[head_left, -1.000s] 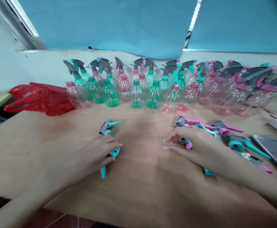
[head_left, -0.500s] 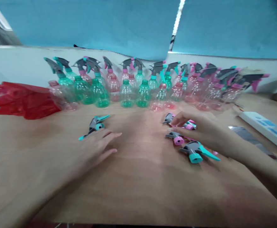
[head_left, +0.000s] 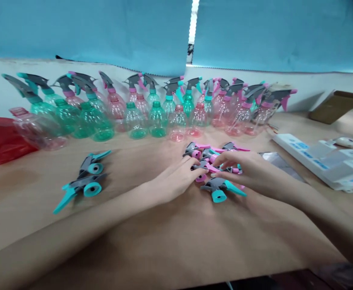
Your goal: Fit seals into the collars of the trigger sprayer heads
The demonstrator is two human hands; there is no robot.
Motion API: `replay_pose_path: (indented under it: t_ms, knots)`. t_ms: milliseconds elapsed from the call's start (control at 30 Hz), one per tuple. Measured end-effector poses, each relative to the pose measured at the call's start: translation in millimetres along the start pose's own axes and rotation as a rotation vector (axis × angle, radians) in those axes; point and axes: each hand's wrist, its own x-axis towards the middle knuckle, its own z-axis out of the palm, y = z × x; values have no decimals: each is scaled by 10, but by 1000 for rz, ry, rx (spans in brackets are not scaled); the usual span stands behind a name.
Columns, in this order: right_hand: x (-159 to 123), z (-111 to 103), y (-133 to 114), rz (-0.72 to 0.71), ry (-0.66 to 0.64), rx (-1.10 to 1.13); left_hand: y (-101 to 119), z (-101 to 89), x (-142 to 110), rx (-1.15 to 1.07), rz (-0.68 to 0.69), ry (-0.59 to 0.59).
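On the table's right half lies a loose pile of grey trigger spray heads with pink or teal parts. My left hand (head_left: 175,179) reaches across to it, thumb and fingers closed around the grey end of a pink spray head (head_left: 201,177). My right hand (head_left: 243,167) hovers over the pile from the other side, fingers curved and apart close to that head's pink trigger, partly covering other heads. Nearest me in the pile is a teal spray head (head_left: 219,195). Away to the left, two more teal spray heads (head_left: 92,188) lie side by side.
Behind stand rows of clear green and pink bottles (head_left: 157,121), some topped with spray heads, others uncapped. A red plastic bag (head_left: 4,141) lies far left. At right are a flat dark object (head_left: 281,163), a white power strip (head_left: 300,151) with plugs, and a cardboard box (head_left: 333,106).
My left hand has moved from the left spray heads over to the right pile. Two teal heads now show at left, where one was visible. The view has swung right.
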Motion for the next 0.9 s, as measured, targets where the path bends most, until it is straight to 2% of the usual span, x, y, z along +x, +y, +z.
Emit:
replay_pose_path:
  t_ms: [167, 267, 367, 433, 600, 700, 767, 900]
  knots:
    - [-110, 114, 55, -64, -55, -72, -68, 22, 177, 0, 58, -26]
    - [-166, 197, 44, -95, -86, -151, -52, -40, 114, 0, 29, -17]
    - [-200, 249, 41, -80, -78, -241, -13, -143, -63, -19, -22, 17]
    - [-207, 262, 44, -62, -72, -293, 18, -238, -224, -98, -95, 71]
    - [-156, 227, -2, -43, -77, -367, 82, -422, -611, -357, -415, 215]
    - [-70, 176, -74, -39, -64, -379, 103, -394, -748, -514, -557, 322]
    - [18, 138, -122, -42, -44, -376, 115, -331, -792, -608, -592, 368]
    - [250, 90, -217, -77, -33, -339, 146, -203, -792, -808, -629, 382]
